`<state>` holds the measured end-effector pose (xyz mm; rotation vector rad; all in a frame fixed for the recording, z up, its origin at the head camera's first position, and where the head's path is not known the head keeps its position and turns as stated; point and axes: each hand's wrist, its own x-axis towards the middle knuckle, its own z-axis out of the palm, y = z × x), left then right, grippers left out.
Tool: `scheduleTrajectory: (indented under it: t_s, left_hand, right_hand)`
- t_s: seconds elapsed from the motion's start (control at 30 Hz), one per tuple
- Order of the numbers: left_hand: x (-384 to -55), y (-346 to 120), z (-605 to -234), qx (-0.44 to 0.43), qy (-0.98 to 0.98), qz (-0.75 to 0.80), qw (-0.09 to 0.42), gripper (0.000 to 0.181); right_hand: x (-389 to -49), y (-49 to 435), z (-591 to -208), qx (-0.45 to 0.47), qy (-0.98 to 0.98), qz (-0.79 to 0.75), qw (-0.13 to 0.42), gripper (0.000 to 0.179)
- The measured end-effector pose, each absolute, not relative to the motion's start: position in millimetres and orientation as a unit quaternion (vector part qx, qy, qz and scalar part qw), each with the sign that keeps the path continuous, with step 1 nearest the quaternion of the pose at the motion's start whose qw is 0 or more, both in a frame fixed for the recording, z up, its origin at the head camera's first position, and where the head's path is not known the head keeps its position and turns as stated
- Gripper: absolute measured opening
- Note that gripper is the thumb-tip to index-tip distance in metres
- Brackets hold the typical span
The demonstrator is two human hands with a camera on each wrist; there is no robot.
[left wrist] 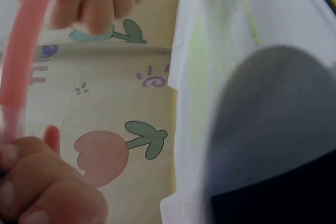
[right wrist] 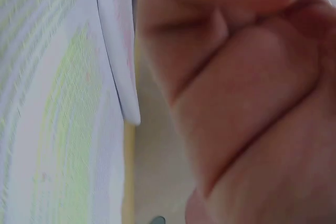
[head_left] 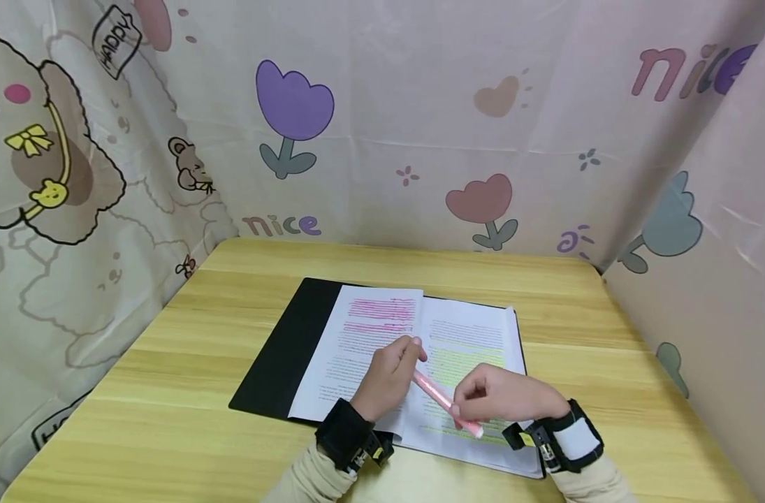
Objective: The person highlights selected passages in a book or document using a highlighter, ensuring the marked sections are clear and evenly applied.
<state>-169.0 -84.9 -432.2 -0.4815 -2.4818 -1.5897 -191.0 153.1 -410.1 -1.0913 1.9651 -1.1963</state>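
Observation:
A pink highlighter [head_left: 434,392] slants between my two hands above an open black folder of printed pages. My left hand [head_left: 388,374] curls round its upper left end. Near the lower right end, my right hand [head_left: 508,395] pinches the barrel, and a pale tip pokes out past the fingers. In the left wrist view the pink barrel [left wrist: 23,51] runs from one hand to the other, translucent at its lower end. The right wrist view shows curled fingers [right wrist: 252,87] up close, hiding the highlighter. Below, the left page [head_left: 357,349] bears pink lines and the right page [head_left: 467,335] yellow-green ones.
The folder's black cover [head_left: 275,363] lies flat to the left on a wood-grain table [head_left: 168,391]. A curtain [head_left: 382,126] printed with flowers and animals encloses the back and sides. Each wrist wears a black strap with a small camera.

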Motion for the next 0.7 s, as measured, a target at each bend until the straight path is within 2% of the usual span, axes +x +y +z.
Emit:
scheduleTrajectory:
  t_s: [0.13,0.3,0.43,0.6,0.7]
  left_hand:
    - [-169.0,-87.2,-432.6,-0.162,-0.842,-0.511,0.057,0.046]
    - [-171.6,-99.6,-431.4,-0.121,-0.863,-0.489,0.037,0.054]
    - [-174.9,-110.5,-429.9,-0.084,-0.883,-0.459,0.054,0.053]
    - [-181.8,-125.1,-427.2,-0.053,-0.9,-0.427,0.071,0.048]
    - [-185.7,-139.8,-423.9,-0.034,-0.907,-0.413,0.077,0.048]
  right_hand:
    - [-195.4,161.3,-410.1,-0.369,0.775,-0.442,0.262,0.026]
    - [-207.6,189.6,-409.6,-0.201,0.878,-0.394,0.182,0.034]
    - [-215.9,214.9,-416.3,-0.082,0.929,-0.335,0.131,0.037]
    - [-220.4,238.0,-423.4,0.001,0.949,-0.291,0.119,0.043]
    - [-221.1,243.7,-425.1,0.034,0.948,-0.287,0.133,0.045]
